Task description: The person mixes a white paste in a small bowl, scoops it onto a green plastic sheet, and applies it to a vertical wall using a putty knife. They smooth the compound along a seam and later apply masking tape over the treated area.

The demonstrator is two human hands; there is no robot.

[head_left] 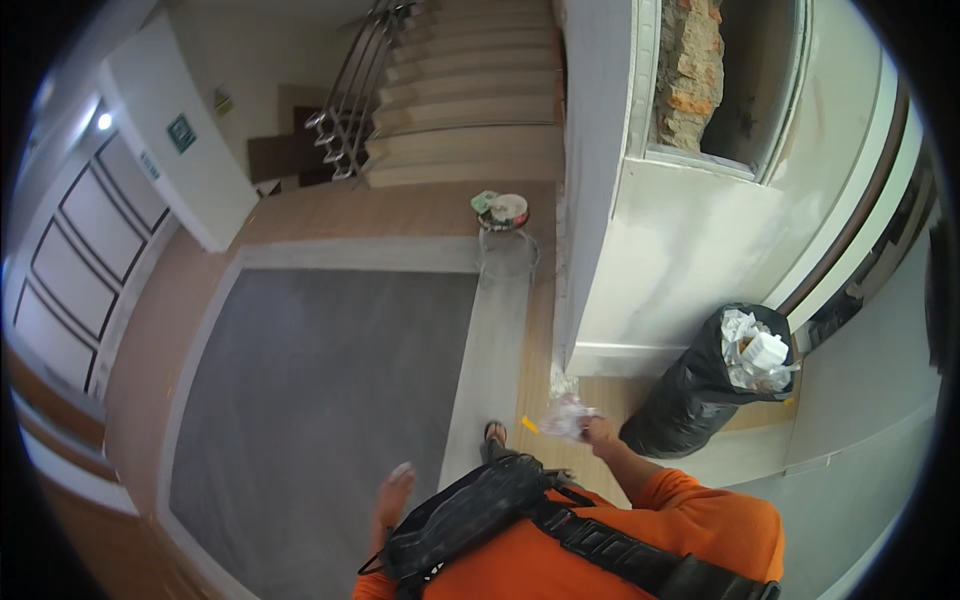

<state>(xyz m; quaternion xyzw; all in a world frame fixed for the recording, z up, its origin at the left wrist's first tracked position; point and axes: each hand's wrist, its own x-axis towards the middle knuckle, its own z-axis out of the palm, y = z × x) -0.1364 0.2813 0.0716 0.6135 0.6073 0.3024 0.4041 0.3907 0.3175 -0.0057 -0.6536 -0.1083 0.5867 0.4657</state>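
Brimming black plastic bag [672, 408], right of frame, is holding white refuse [764, 350]; bumping could spill it. Crumpled clear plastic [563, 418], lower centre, is protruding from the clenched right hand [597, 433]; loose gripping could drop it. Left hand [396, 490], lower left-centre, is hovering; finger opening, hold: cannot tell.

Stairs [470, 105] beside a pale wall [665, 255]
A metal railing [362, 72] lines their left; rough brick [692, 75] shows inside a framed opening [745, 85].

Left grip [396, 489] has room over grey floor [320, 380]; black bag [677, 408] flanks right grip [598, 431].
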